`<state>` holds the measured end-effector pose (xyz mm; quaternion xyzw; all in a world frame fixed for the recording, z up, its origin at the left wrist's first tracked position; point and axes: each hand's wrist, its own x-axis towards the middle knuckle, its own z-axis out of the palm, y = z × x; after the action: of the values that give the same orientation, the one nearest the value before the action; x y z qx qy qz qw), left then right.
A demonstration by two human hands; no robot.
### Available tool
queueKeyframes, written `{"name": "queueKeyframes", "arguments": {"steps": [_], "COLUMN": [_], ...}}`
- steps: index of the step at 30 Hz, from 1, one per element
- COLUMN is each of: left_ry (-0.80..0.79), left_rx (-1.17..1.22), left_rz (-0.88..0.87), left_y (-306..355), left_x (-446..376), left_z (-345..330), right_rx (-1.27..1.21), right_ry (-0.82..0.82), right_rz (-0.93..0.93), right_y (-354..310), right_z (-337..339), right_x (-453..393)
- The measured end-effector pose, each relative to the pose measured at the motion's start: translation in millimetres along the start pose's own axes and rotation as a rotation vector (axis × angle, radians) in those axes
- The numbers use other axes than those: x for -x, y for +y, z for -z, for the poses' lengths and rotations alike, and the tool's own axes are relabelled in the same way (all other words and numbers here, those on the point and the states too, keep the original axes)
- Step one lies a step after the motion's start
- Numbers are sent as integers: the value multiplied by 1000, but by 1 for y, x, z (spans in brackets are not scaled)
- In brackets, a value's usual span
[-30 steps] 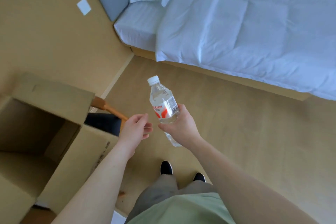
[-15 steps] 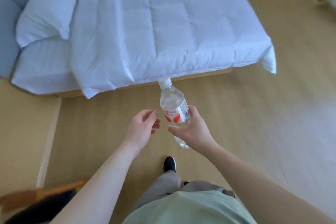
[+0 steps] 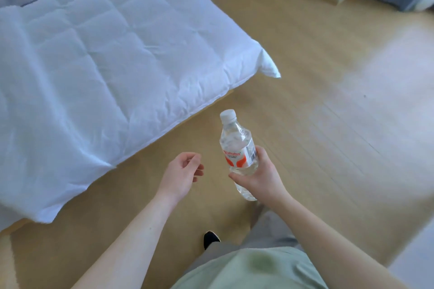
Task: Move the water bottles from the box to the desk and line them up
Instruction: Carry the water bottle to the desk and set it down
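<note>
Turning away from the box, the head view now sweeps past the foot of the bed toward open wooden floor; the box seen a second ago has dropped out of sight, and no table shows yet. The right hand grips the water bottle around its lower half, cap tilted up and forward, label facing the camera. The left hand hovers just beside it, fingers loosely curled, holding nothing. Both hands keep the same pose as before while the room swings round, so I judge this bottle is mid-carry, lifted out and travelling, with the setting-down and lining-up not yet done.
</note>
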<state>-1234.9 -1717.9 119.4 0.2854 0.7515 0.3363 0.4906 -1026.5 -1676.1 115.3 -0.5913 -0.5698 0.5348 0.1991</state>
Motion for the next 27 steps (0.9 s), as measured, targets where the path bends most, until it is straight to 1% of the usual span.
{"name": "queueKeyframes", "arguments": {"steps": [7,12,16,20,27], "left_ry": [-70,-95,-134,-175,-217], "left_rx": [-23,-58,-76,-95,-100], "left_rz": [-21,-32,-60,-82,-123], "left_y": [83,148,198,239,293], "left_x": [-77,-120,-155,-191,-271], "left_z": [-98,-169,-220,-255,-290], "right_rx": [-55,-74,-106,-148,-169], "right_ry": [47,83,132,176,213], "right_rz": [-18,-4,-2,-15,-69], "right_y": [14,7,0,-6,-13], "right_z": [97,178,230,270,321], "right_x": [-86,-152,-196,-235,-313]}}
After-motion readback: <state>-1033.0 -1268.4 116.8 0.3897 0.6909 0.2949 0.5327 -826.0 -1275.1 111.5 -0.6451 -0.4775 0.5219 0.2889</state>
